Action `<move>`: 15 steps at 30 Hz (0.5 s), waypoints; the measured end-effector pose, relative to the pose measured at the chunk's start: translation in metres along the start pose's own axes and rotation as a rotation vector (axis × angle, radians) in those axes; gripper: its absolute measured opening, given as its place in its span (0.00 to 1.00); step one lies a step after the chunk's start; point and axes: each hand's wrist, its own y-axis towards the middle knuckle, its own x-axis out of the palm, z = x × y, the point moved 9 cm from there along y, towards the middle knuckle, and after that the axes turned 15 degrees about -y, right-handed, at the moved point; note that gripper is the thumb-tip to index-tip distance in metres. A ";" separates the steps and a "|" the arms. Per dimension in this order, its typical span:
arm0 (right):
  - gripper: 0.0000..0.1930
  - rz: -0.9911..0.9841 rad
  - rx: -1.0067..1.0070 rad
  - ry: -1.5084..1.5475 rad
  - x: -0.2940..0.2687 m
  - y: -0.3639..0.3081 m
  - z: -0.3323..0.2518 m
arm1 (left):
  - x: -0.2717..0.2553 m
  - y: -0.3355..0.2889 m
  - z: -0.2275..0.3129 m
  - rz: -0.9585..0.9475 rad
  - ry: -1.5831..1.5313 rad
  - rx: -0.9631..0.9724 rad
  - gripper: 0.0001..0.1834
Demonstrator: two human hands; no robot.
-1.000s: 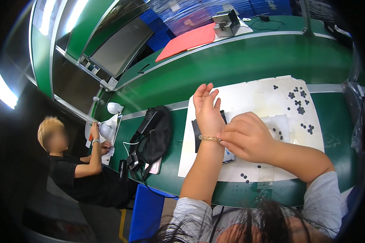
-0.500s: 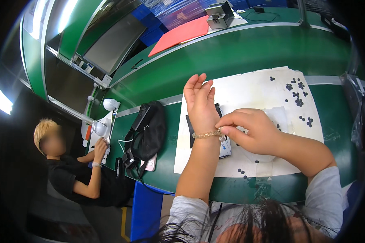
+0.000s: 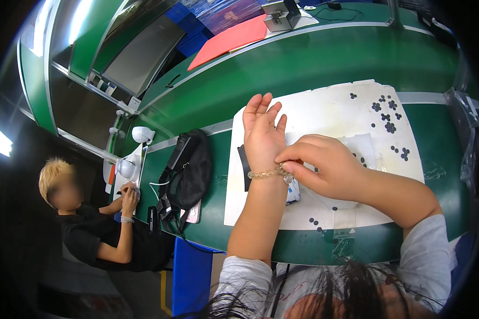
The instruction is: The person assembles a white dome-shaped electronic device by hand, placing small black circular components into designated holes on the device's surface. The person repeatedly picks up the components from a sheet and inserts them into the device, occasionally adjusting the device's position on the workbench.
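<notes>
A bracelet of clear, yellowish beads (image 3: 262, 174) circles my left wrist, with a larger clear bead hanging at its side. My left hand (image 3: 264, 127) is raised palm up over the white sheet, its fingers loosely apart and nothing in them. Thumb and forefinger of my right hand (image 3: 324, 167) pinch the bracelet at the thumb side of that wrist. Behind my left wrist, partly hidden, are a dark flat piece (image 3: 243, 166) and a small white-and-blue packet (image 3: 292, 194).
A large white sheet (image 3: 314, 106) on the green table bears several small black discs (image 3: 390, 127). A black bag (image 3: 197, 170) lies to the left. Farther left a co-worker in black (image 3: 101, 234) sits at the table. A metal box (image 3: 281, 15) and red sheet (image 3: 229, 41) are beyond the green partition.
The whole view has shifted slightly. My right fingers still pinch the bracelet at my left wrist. The co-worker's hands have come together.
</notes>
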 end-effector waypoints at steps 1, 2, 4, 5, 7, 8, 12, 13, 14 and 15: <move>0.06 -0.004 0.008 0.006 0.001 0.000 0.001 | -0.002 0.002 -0.002 0.003 -0.009 -0.003 0.22; 0.06 -0.008 0.069 0.118 0.004 -0.002 0.007 | -0.003 0.003 -0.004 0.005 -0.017 -0.005 0.22; 0.06 -0.015 0.188 0.343 0.015 -0.005 0.018 | -0.003 0.002 -0.003 0.026 0.003 -0.006 0.23; 0.06 -0.040 0.194 0.358 0.017 -0.005 0.019 | -0.003 0.001 -0.002 0.037 0.013 -0.005 0.23; 0.06 -0.091 0.207 0.386 0.022 -0.007 0.021 | -0.003 0.003 0.000 0.037 0.008 0.004 0.24; 0.06 -0.069 0.179 0.356 0.019 -0.006 0.020 | -0.004 0.003 0.001 0.039 0.005 0.008 0.24; 0.08 0.028 -0.046 0.200 0.003 -0.005 0.005 | -0.009 0.006 0.010 0.056 -0.030 0.042 0.24; 0.09 0.056 -0.131 0.150 0.000 -0.005 -0.003 | -0.010 0.007 0.013 0.057 -0.037 0.052 0.24; 0.11 0.075 -0.179 0.115 0.000 -0.006 -0.008 | -0.010 0.007 0.016 0.058 -0.045 0.062 0.24; 0.12 0.093 -0.226 0.079 0.001 -0.008 -0.014 | -0.010 0.007 0.019 0.059 -0.047 0.071 0.24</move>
